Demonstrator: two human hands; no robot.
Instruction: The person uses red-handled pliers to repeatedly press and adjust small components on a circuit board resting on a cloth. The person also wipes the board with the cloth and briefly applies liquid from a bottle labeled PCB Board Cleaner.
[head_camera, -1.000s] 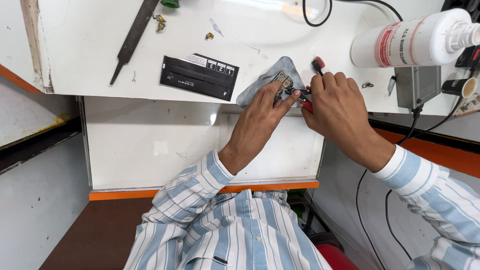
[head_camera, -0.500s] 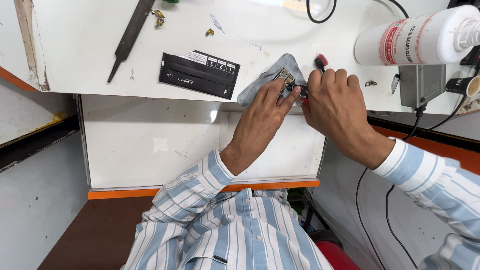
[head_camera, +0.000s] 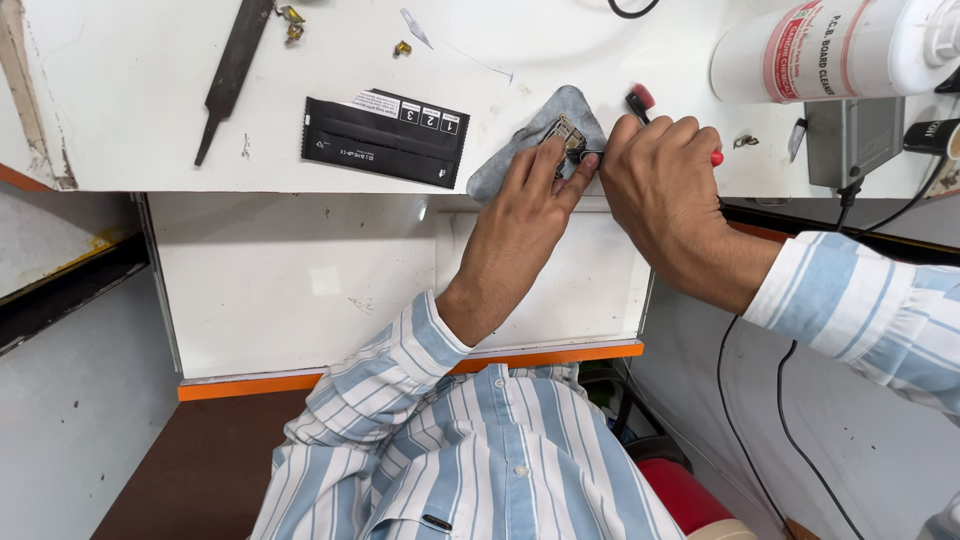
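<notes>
1. The small metal part (head_camera: 566, 134) lies on a grey cloth (head_camera: 520, 160) at the near edge of the white table (head_camera: 600, 50), at about 1 o'clock from my chest. It is mostly hidden by my fingers, so I cannot tell its long axis with certainty; the bit that shows seems to run from 7 to 1 o'clock.
2. My left hand (head_camera: 525, 205) reaches up toward 1 o'clock, forearm rising from the striped cuff, fingers stretched flat and pressing the part down on the cloth.
3. My right hand (head_camera: 665, 180) comes in from 4 o'clock, knuckles up, fingers curled tight around a red-handled tool (head_camera: 640, 100). The handle's red end sticks out past my knuckles toward 11 o'clock; a thin dark tip shows at my fingertips, pointing at 9 o'clock and meeting the part just beside my left fingertips.
4. A black flat packet (head_camera: 385, 135) lies at 9 o'clock from the cloth, just beside it, its long axis running roughly 9 to 3.
5. A long dark file (head_camera: 232, 75) lies farther off at 10 o'clock, pointing from 1 to 7.
6. A white bottle (head_camera: 830, 50) lies on its side at 2 o'clock from my right hand, above a grey box (head_camera: 850, 135).
</notes>
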